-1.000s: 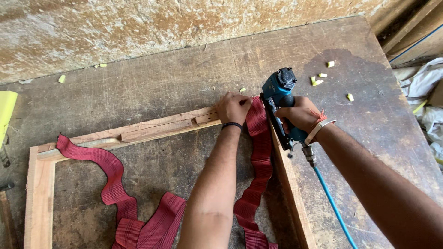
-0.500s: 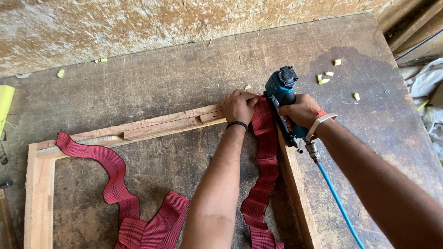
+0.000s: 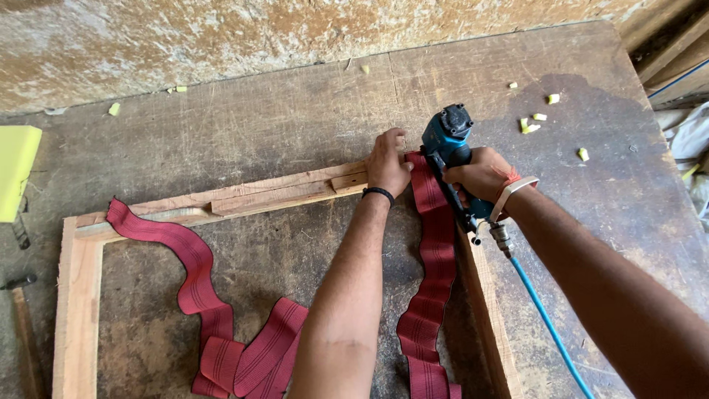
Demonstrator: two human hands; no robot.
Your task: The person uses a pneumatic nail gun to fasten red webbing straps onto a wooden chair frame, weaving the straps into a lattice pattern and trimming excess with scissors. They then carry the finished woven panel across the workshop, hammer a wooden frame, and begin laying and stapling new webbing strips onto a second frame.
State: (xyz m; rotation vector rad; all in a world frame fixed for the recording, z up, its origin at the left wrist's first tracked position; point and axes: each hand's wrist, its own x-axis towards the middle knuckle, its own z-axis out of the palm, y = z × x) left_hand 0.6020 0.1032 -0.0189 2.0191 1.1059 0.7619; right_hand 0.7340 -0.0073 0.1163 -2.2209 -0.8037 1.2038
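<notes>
A scarred, stained grey worktop [image 3: 295, 125] ran up to a rough, flaking plaster wall [image 3: 221, 37], with small yellow foam scraps [image 3: 533, 122] scattered near its far right corner. On it lay a bare wooden frame [image 3: 77, 295]. The left hand [image 3: 389, 164] pressed the end of the red webbing strap [image 3: 436, 251] flat onto the frame's far rail, fingers spread, not clenched. The right hand [image 3: 484, 175] had its fingers wrapped around a blue pneumatic stapler [image 3: 447, 140], nose down on the strap's end, its blue air hose [image 3: 550, 325] trailing back.

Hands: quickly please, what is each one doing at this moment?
Left hand: fingers pressed on the red webbing strap at the wooden frame, not gripping.
Right hand: closed around the blue pneumatic stapler.
</notes>
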